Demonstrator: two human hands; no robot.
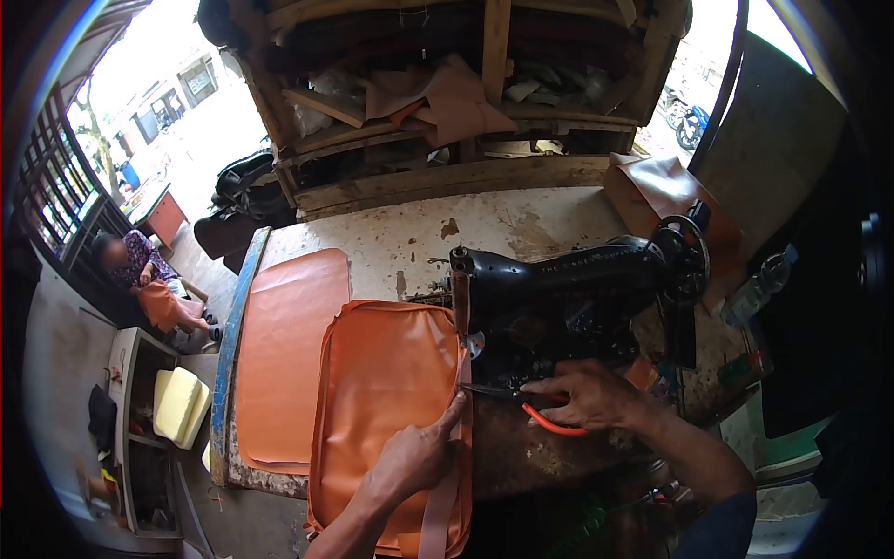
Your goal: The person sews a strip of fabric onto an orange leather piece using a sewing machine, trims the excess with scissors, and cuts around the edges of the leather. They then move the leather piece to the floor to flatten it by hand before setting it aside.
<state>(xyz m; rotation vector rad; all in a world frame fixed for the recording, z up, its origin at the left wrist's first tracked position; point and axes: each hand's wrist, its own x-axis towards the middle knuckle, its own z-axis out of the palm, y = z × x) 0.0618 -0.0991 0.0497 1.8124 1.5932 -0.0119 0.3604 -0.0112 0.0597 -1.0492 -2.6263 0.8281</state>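
Observation:
An orange leather-like bag piece (391, 373) with raised, seamed edges lies on the table in front of the sewing machine (559, 289). My left hand (414, 456) presses on its right side, index finger stretched along the edge by a loose strip (445, 494). In my right hand (596, 396) are scissors (556, 424) with red-orange handles. Their dark blades point left and reach the bag piece's right edge, close to my left fingertip. Whether the blades are apart is hard to make out. Beside the bag piece, a flat orange sheet (289, 363) lies to the left.
Wooden shelving (447, 172) holding leather scraps stands behind the worn table (391, 224). Brown material (666, 191) and a clear bottle (759, 284) are on the right. A seated person (154, 275) holds orange material at far left, near yellow foam blocks (182, 405).

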